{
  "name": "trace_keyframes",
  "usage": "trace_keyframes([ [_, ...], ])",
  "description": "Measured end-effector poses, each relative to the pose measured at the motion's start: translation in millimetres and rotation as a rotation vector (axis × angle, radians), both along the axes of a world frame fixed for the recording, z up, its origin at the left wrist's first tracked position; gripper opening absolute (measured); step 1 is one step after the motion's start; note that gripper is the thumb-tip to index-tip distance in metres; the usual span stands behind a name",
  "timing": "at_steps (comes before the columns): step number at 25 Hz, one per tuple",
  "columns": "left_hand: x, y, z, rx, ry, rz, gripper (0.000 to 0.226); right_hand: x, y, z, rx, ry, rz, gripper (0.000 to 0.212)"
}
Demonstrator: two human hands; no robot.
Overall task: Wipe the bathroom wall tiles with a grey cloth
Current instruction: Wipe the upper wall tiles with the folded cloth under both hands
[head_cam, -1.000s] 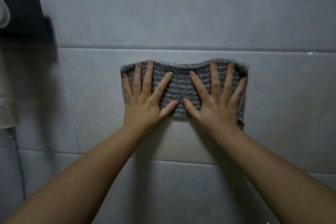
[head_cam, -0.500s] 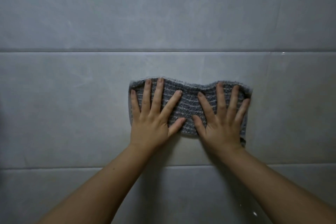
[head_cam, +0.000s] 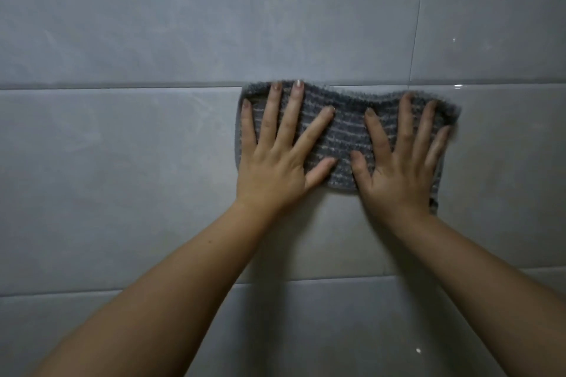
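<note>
My only camera rides on my head, a wide-angle view facing forward, square onto the tiled wall (head_cam: 122, 177) from close up; my forearms (head_cam: 183, 285) enter from the bottom edge.

Cloth (head_cam: 347, 138) flat on the wall tiles (head_cam: 122, 162) — left hand (head_cam: 275, 162) and right hand (head_cam: 401, 174) side by side on it.

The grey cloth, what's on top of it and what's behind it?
Both hands press flat on the cloth: left hand and right hand, fingers spread. Behind it is the wall tile; the patch it covers cannot be seen.
</note>
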State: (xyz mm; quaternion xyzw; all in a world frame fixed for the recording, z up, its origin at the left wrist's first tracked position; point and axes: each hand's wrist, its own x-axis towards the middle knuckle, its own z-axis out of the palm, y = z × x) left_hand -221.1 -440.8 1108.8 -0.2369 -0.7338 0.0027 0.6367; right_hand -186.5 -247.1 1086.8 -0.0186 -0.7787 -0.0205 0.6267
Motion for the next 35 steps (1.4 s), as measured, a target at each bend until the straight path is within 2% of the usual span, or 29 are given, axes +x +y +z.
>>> trace_keyframes([
  [3,1,-17,-38,-0.073,-0.004,0.005,0.065,-2,-11,-44,-0.008,-0.032,0.007,0.058],
  [10,-6,-97,-76,-0.079,-0.011,0.049,0.065,-17,-89,-81,0.043,-0.014,0.059,0.059],
  [20,-32,-270,-101,-0.046,-0.039,0.109,0.070,-49,-257,-101,0.133,0.018,0.105,0.067],
  [25,-46,-351,-114,-0.034,-0.061,0.152,0.073,-65,-335,-107,0.150,0.010,0.140,0.064],
  [30,-54,-395,-124,-0.023,-0.080,0.163,0.076,-70,-379,-112,0.164,0.005,0.162,0.064],
  [35,-55,-421,-163,0.058,-0.108,0.173,0.074,-73,-406,-132,0.259,-0.006,0.201,0.060],
])
